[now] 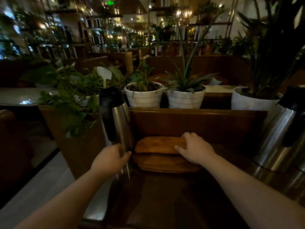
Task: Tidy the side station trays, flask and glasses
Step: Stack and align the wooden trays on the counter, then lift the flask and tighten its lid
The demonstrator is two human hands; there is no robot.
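A tall steel flask [121, 119] with a black lid and handle stands at the left of the dark wooden station top [165, 195]. My left hand [109, 160] is wrapped around its lower body. Two wooden trays lie stacked against the back wall: the upper tray [158, 144] rests on a wider lower tray [165, 164]. My right hand [194, 148] grips the right end of the upper tray, thumb on its front edge. No glasses are in sight.
A second steel flask [280, 136] stands at the right edge. Behind the wooden back wall [198, 123] sit white plant pots [143, 95] [185, 98] [250, 100] and leafy plants [71, 96]. Pale floor [41, 187] lies to the left.
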